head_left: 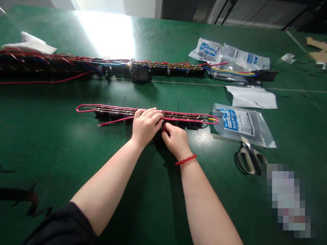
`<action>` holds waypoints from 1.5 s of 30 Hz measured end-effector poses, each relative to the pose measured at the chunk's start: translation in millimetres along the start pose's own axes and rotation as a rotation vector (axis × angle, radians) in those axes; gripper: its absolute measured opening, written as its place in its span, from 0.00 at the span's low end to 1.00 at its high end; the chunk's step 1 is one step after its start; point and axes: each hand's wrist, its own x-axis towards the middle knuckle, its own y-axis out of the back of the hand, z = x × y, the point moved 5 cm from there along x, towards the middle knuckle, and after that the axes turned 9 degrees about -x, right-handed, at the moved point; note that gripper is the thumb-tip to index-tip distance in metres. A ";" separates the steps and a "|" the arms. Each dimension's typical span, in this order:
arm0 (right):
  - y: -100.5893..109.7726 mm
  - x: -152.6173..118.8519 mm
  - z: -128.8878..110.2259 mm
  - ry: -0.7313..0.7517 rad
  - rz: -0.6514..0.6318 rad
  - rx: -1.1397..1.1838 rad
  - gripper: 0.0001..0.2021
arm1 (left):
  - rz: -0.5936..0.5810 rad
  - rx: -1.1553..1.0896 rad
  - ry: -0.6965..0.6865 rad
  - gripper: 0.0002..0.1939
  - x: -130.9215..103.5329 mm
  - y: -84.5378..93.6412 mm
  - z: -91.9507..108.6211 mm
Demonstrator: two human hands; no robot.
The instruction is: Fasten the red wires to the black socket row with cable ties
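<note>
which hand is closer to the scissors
Right. The right hand is left of the scissors, by the near edge of the wired black strip; the left hand lies farther left, over that strip.

My left arm point(109, 183) comes out of a black sleeve point(66, 227), plain where it shows, its hem near the elbow; from there to the left hand point(147, 126) it is bare. My right forearm point(204, 197) is bare too, apart from a bracelet point(186, 160) of glossy, round red beads strung closely together.
</note>
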 end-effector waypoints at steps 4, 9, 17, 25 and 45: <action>-0.4 0.2 0.6 0.003 0.003 0.015 0.07 | 0.021 0.012 -0.010 0.07 -0.9 0.4 -0.6; -0.2 0.2 -0.9 0.028 0.000 0.032 0.08 | 0.026 -0.002 -0.006 0.08 -2.1 0.0 -2.1; 0.6 -3.0 -7.0 0.069 0.008 0.080 0.10 | 0.063 0.014 0.031 0.07 -0.1 4.2 -4.1; 0.7 -2.9 0.2 -0.081 0.073 0.152 0.11 | 0.079 -0.029 0.041 0.08 0.1 6.1 -1.2; -0.9 -0.9 6.1 -0.048 0.028 0.353 0.10 | 0.066 -0.031 0.052 0.06 -0.1 4.5 -1.6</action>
